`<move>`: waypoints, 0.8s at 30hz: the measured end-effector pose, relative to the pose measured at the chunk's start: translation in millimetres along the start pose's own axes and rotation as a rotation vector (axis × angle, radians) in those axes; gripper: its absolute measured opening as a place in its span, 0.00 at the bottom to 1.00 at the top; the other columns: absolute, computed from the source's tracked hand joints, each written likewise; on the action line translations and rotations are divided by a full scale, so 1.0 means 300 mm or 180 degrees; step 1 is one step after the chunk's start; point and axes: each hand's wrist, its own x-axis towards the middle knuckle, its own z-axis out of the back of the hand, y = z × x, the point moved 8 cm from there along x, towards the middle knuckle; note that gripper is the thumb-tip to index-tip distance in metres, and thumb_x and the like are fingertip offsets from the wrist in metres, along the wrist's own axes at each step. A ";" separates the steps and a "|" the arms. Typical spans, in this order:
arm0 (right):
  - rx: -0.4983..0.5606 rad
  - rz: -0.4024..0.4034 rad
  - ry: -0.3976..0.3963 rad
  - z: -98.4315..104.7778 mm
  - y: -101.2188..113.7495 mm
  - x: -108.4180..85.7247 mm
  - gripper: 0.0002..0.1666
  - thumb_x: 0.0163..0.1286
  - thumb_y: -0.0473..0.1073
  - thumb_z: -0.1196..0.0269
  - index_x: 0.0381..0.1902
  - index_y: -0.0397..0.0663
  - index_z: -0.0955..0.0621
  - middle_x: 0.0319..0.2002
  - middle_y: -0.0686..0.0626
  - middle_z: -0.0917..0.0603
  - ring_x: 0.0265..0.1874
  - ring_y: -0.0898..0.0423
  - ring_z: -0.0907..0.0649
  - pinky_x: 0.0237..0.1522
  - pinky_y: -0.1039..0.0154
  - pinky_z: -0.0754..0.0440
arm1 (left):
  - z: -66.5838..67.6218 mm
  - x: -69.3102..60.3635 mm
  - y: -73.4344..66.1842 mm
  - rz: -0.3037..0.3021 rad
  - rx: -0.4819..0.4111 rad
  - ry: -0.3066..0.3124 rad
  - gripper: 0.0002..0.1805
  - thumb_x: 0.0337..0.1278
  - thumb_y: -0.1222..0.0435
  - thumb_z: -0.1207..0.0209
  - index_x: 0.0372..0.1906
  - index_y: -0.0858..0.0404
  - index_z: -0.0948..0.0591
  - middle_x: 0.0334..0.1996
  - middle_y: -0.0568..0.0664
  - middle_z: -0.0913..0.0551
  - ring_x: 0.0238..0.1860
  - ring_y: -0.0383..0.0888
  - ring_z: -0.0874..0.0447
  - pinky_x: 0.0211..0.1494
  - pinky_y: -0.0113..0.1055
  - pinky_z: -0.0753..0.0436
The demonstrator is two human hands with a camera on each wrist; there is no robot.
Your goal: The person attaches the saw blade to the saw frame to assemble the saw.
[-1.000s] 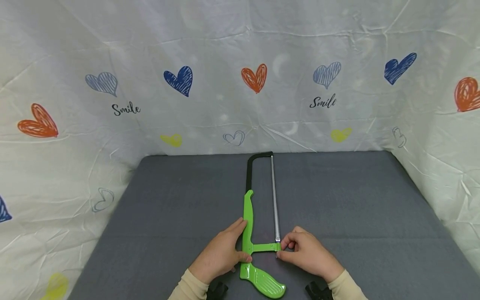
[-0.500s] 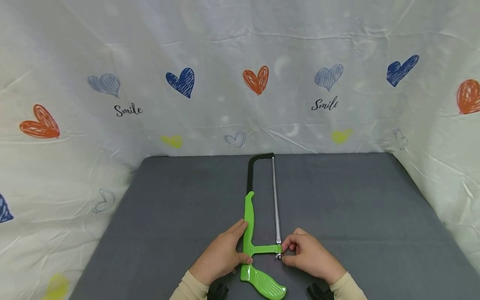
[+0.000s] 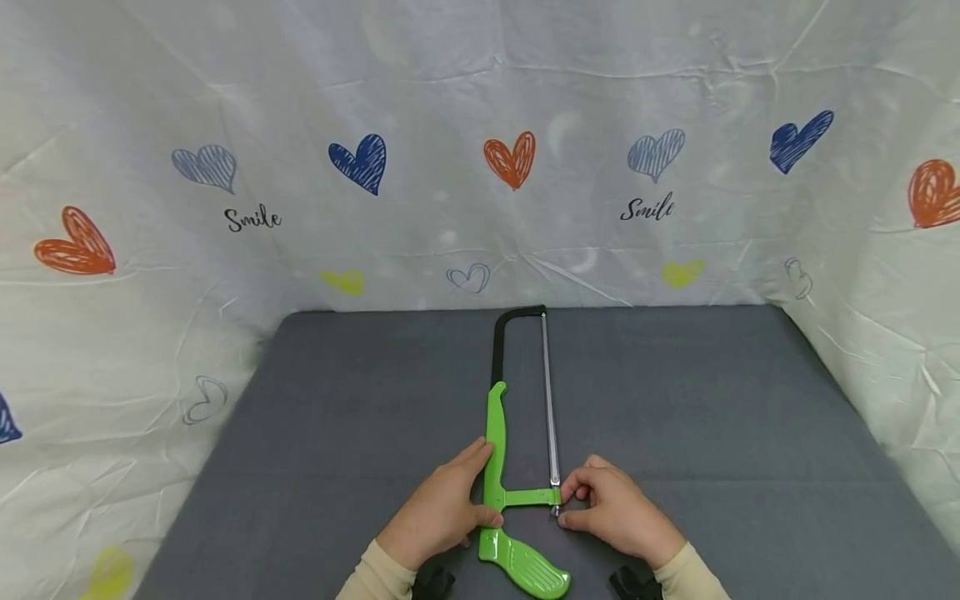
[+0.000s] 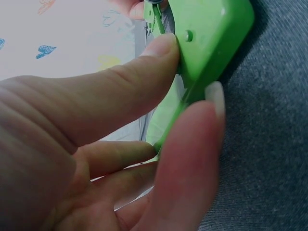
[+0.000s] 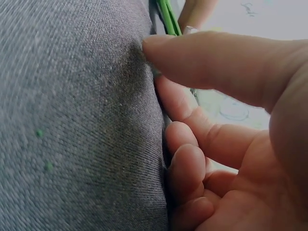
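A hacksaw [image 3: 496,450] with a green frame, black front bow and silver blade [image 3: 550,400] lies flat, its ribbed green handle [image 3: 528,567] toward me. My left hand [image 3: 438,510] grips the green frame just above the handle, thumb on top and fingers along the outer side. In the left wrist view the thumb presses the green body [image 4: 207,38]. My right hand [image 3: 611,504] is at the blade's near end, thumb and curled forefinger at the small metal wing nut [image 3: 556,512] below the crossbar [image 3: 529,497]. The right wrist view mostly hides that nut behind the fingers.
The saw lies on a grey cloth-covered table [image 3: 712,392]. A white curtain [image 3: 435,75] printed with hearts and "Smile" encloses the back and sides. Dark wrist mounts [image 3: 636,583] show at the bottom edge. Tiny green specks [image 5: 39,133] dot the cloth.
The right thumb has shifted slightly at the wing nut, which was covered a second ago and shows now. The left hand keeps its hold and the saw stays put.
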 end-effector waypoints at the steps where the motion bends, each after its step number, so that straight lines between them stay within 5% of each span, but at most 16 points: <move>1: 0.0006 -0.0003 -0.0007 0.000 -0.001 0.000 0.14 0.56 0.42 0.16 0.33 0.57 0.14 0.33 0.54 0.26 0.31 0.65 0.29 0.34 0.70 0.28 | 0.001 0.000 -0.001 -0.0010 0.0002 -0.0006 0.55 0.57 0.65 0.21 0.86 0.67 0.39 0.87 0.66 0.46 0.21 0.47 0.19 0.25 0.39 0.16; 8: 0.0069 -0.0060 0.0030 -0.002 -0.007 0.004 0.19 0.49 0.45 0.13 0.32 0.56 0.14 0.33 0.53 0.26 0.30 0.65 0.29 0.33 0.70 0.28 | 0.004 -0.002 -0.003 -0.0023 0.0060 -0.0038 0.55 0.57 0.64 0.21 0.86 0.67 0.39 0.87 0.66 0.45 0.19 0.47 0.19 0.25 0.39 0.16; 15: 0.0118 -0.0222 -0.0017 0.000 -0.005 0.005 0.19 0.59 0.59 0.17 0.31 0.56 0.14 0.32 0.52 0.26 0.27 0.64 0.28 0.31 0.69 0.28 | 0.003 -0.004 -0.003 -0.0042 0.0070 -0.0064 0.55 0.56 0.66 0.20 0.85 0.67 0.38 0.86 0.67 0.44 0.19 0.47 0.20 0.24 0.39 0.16; 24: 0.0051 -0.0191 -0.0096 0.002 -0.004 0.007 0.16 0.63 0.57 0.20 0.30 0.57 0.15 0.31 0.53 0.25 0.27 0.65 0.28 0.30 0.69 0.27 | 0.000 -0.001 0.003 -0.0041 0.0068 -0.0055 0.55 0.56 0.65 0.20 0.85 0.67 0.38 0.86 0.67 0.44 0.20 0.47 0.19 0.25 0.39 0.16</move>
